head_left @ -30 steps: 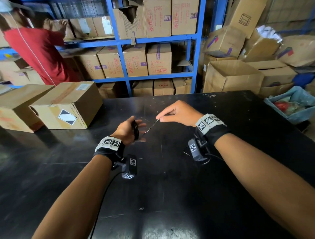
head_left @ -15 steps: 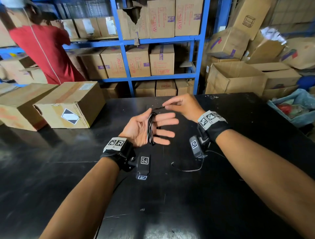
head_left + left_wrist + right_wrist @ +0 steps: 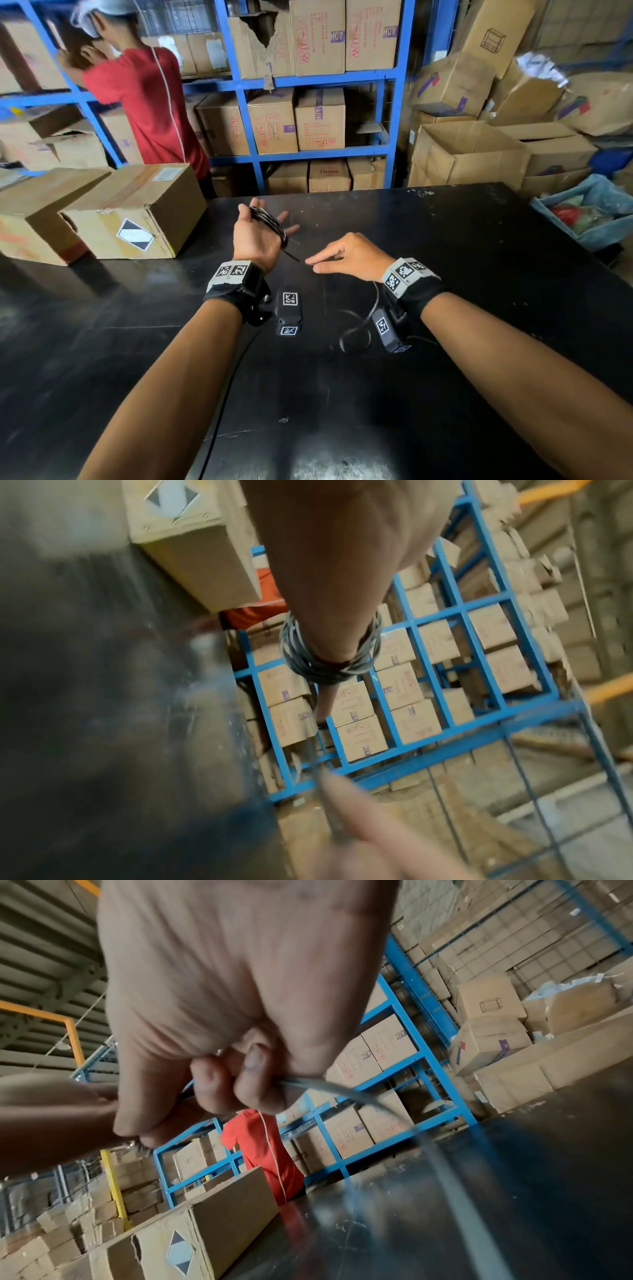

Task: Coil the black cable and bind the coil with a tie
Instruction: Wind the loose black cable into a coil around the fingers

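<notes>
Now your left hand is raised above the black table, palm turned up, with its fingers straight and spread. The black cable is wound in several loops around this hand, across the palm and behind the fingers; from the left wrist view the loops sit tight around the hand. One strand goes down from the coil to your right hand, which is just beside the left wrist. Your right fingers are curled and pinch the cable between thumb and fingertips. The loose rest of the cable lies in a curve on the table under your right wrist. A cardboard box stands on the table at the left.
</notes>
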